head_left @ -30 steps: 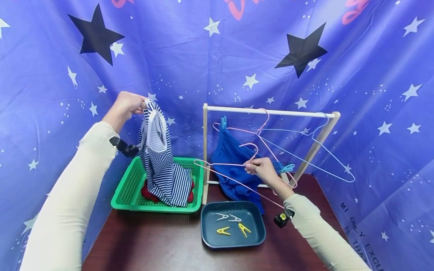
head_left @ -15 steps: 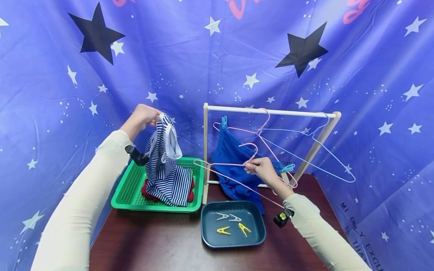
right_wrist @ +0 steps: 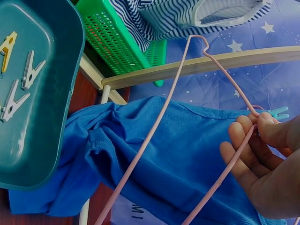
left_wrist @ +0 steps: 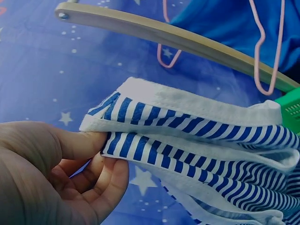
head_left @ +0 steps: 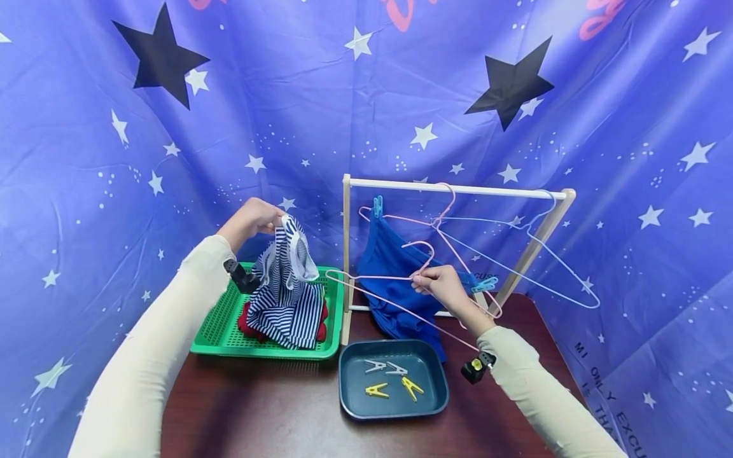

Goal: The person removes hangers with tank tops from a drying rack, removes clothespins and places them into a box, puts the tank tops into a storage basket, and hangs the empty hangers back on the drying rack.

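A striped navy-and-white garment [head_left: 286, 312] with white trim hangs from my left hand [head_left: 254, 218], its lower part lying on red cloth in the green basket. In the left wrist view my left hand [left_wrist: 65, 168] pinches the garment's white-edged end [left_wrist: 140, 112] between thumb and fingers. My right hand [head_left: 443, 286] holds a pink hanger [head_left: 380, 278] just below its hook, in front of the rack. Seen from the right wrist, my right hand [right_wrist: 267, 159] pinches that hanger [right_wrist: 159, 117] at its neck, and the blue garment [right_wrist: 150, 164] is behind it.
The rack's white bar [head_left: 487, 189] carries a blue hanger [head_left: 564, 294] and another pink hanger, where a blue garment [head_left: 389, 273] is clipped by light blue clothespins. A dark tray [head_left: 394, 412] at the front holds several grey and yellow clothespins. The green basket [head_left: 209, 348] stands left of the rack.
My left hand has come down and to the right with the striped garment, whose upper part now hangs lower and more bunched over the basket. My right hand and its hanger have hardly moved.
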The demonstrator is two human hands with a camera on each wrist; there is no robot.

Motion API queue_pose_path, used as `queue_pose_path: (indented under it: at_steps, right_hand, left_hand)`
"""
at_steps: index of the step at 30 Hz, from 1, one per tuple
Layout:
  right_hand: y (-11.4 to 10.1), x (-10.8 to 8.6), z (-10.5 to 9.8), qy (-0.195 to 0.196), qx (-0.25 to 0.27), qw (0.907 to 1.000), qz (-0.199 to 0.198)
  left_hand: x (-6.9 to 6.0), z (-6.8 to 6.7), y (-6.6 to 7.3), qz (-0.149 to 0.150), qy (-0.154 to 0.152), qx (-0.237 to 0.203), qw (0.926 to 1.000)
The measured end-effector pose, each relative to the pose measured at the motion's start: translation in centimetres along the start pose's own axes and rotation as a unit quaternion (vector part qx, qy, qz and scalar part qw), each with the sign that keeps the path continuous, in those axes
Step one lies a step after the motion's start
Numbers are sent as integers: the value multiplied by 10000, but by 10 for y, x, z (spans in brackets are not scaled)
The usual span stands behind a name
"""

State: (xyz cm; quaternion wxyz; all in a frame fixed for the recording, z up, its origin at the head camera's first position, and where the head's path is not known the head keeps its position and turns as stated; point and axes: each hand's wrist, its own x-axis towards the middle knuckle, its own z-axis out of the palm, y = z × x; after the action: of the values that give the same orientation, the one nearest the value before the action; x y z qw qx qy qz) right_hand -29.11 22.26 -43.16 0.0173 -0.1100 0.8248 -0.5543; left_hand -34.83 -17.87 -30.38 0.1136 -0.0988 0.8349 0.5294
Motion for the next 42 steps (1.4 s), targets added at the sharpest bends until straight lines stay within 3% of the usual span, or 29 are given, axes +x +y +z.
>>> queue_pose_path:
  at_steps: [6, 13, 17, 25, 37, 42]
  right_hand:
    - [-1, -1, 0, -2, -35, 10000, -17]
    - [-1, -1, 0, 11, -30, 10000, -11]
    - [1, 0, 1, 7, 15, 10000, 26]
    - [1, 0, 2, -1, 45, 10000, 38]
    - [2, 0, 5, -5, -26, 10000, 81]
    - [0, 0, 7, -25, 118, 9999, 58]
  left_hand:
    - [6, 8, -18, -165, -413, 380, 9983]
    - [13, 17, -40, -318, -1000, 802, 9912]
    - [16, 24, -53, -381, -1170, 950, 9878]
    - [20, 39, -77, -590, -1143, 1006, 9866]
    - [24, 57, -108, -951, -606, 931, 9892]
    - [35, 65, -122, -1234, -400, 694, 9891]
